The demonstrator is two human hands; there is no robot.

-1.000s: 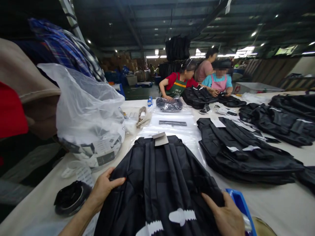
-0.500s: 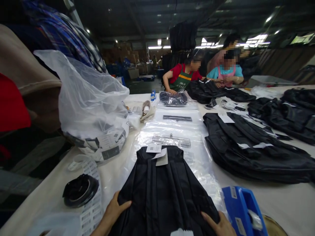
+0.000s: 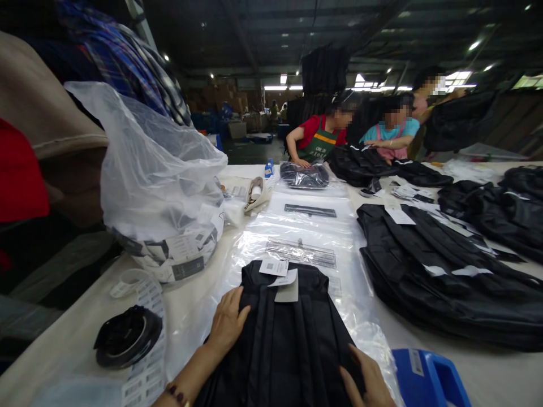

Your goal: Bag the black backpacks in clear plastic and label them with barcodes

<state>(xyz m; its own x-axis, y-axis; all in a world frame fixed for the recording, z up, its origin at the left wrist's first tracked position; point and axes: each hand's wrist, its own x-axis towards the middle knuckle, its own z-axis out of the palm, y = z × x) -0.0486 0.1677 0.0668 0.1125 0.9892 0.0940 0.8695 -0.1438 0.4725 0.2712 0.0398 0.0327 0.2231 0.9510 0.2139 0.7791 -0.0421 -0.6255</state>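
Note:
A black backpack (image 3: pixel 284 339) lies in front of me with its straps facing up and its top pointing away. Paper tags (image 3: pixel 275 268) hang at its top. My left hand (image 3: pixel 228 319) grips the backpack's upper left edge, thumb on the fabric, other fingertips partly hidden. Lower down on the opposite edge, my right hand (image 3: pixel 367 379) is closed on the side of the backpack, thumb on top. Beneath the backpack are clear plastic bags (image 3: pixel 305 229) with printed black boxes, spread flat along the table.
Left are a plastic sack of labels (image 3: pixel 169 237), a label strip (image 3: pixel 146 345) and a black tape-like roll (image 3: pixel 127 337). Right are stacked black backpacks (image 3: pixel 432 282) and a blue dispenser (image 3: pixel 424 376). Co-workers (image 3: pixel 316 138) stand across the table (image 3: pixel 500 367).
My left hand has moved up along the backpack's left edge, nearer its top. My right hand stays on the right edge. The backpack sits slightly lower in view.

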